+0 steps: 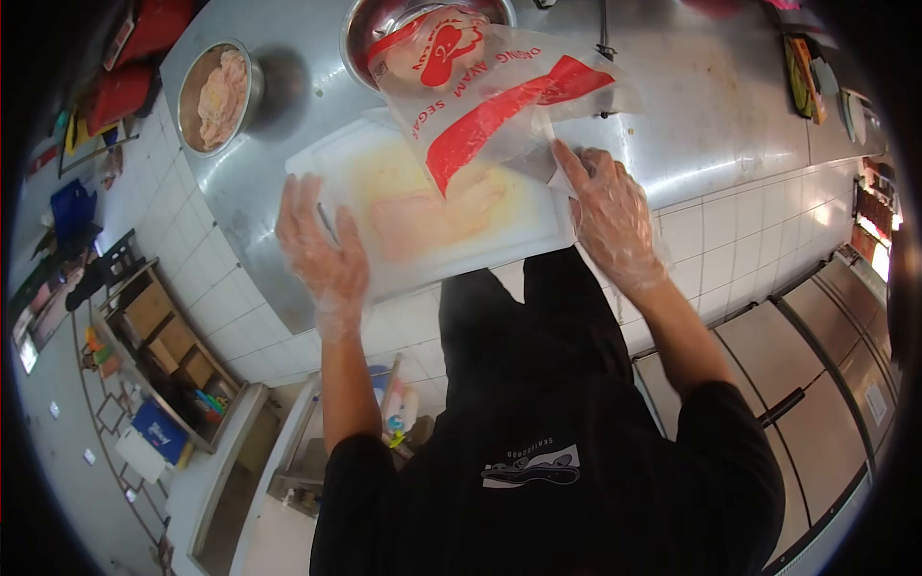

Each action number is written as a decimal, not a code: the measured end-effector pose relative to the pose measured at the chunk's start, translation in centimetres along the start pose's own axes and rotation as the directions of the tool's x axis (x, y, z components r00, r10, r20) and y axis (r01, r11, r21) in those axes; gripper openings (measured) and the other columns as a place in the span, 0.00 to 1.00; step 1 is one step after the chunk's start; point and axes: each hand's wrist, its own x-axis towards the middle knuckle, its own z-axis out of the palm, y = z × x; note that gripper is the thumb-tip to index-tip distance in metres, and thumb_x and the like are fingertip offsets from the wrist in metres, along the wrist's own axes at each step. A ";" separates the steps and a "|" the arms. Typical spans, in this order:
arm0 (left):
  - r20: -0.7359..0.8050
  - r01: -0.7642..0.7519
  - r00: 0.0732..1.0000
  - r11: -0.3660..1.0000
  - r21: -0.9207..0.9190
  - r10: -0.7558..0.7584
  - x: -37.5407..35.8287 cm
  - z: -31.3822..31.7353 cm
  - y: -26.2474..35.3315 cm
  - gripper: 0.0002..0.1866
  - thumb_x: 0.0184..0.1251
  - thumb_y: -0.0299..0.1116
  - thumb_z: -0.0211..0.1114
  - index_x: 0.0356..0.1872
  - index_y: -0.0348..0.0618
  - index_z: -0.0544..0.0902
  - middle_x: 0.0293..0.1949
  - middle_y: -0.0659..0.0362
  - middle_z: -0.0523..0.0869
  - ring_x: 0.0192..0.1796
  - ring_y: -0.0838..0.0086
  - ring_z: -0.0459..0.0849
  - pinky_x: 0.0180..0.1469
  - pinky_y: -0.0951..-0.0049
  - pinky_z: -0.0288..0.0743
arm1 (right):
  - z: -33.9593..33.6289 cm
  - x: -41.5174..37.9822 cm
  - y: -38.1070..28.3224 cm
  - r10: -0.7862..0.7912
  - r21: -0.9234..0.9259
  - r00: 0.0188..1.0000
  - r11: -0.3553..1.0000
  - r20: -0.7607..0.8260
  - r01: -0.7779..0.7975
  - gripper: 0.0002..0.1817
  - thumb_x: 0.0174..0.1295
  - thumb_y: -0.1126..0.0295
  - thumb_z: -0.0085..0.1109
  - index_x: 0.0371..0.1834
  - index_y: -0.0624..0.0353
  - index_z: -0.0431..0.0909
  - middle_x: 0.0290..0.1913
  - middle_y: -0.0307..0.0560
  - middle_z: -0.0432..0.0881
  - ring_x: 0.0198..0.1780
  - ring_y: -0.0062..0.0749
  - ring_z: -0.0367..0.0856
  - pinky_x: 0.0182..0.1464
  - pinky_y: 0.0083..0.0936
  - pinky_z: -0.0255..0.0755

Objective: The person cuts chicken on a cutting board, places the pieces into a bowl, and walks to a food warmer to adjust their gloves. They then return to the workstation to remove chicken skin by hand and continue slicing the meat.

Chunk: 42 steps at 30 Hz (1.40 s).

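Observation:
My left hand [325, 248], in a clear plastic glove, rests at the left edge of a white cutting board [327, 154] with its fingers stretched out. Thin, pale pink chicken meat [432, 221] lies flat on the board. A clear plastic bag with red print [499, 120] reaches from a metal bowl [357, 38] down over the board and covers part of it. At the board's right edge, my right hand [615, 211], also gloved, has its fingers curled and its index finger by the bag's edge. What it grips I cannot tell.
A second metal bowl [252, 86] holding pale chicken pieces [223, 96] stands at the left of the steel table [691, 96]. A dark rod-like thing [603, 38] lies behind the bag. Yellow and dark items [802, 77] sit at the far right.

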 end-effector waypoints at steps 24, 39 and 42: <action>0.393 -0.546 0.732 0.824 -0.151 0.557 -2.6 2.8 -4.2 0.38 0.75 0.43 0.59 0.79 0.32 0.60 0.82 0.46 0.59 0.83 0.52 0.56 0.83 0.50 0.47 | 6.5 -3.7 -19.0 0.268 0.061 0.959 0.960 0.097 -0.274 0.11 0.65 0.73 0.55 0.47 0.66 0.70 0.25 0.54 0.84 0.27 0.47 0.88 0.29 0.41 0.79; 0.434 -0.481 0.729 0.847 -0.226 0.530 -2.0 3.0 -4.8 0.42 0.78 0.53 0.54 0.83 0.38 0.54 0.84 0.50 0.54 0.86 0.60 0.48 0.85 0.49 0.38 | 8.0 -3.0 -19.0 0.407 0.054 0.882 0.901 0.237 -0.430 0.18 0.69 0.72 0.51 0.57 0.74 0.66 0.27 0.64 0.84 0.31 0.62 0.87 0.35 0.54 0.80; 0.442 -0.474 0.722 0.846 -0.243 0.532 -2.1 3.2 -4.9 0.42 0.78 0.52 0.54 0.83 0.37 0.54 0.84 0.49 0.54 0.86 0.61 0.48 0.85 0.49 0.38 | 8.4 -0.6 -19.1 0.364 0.025 0.919 0.928 0.150 -0.372 0.19 0.69 0.72 0.51 0.58 0.74 0.66 0.27 0.64 0.84 0.31 0.62 0.87 0.36 0.54 0.80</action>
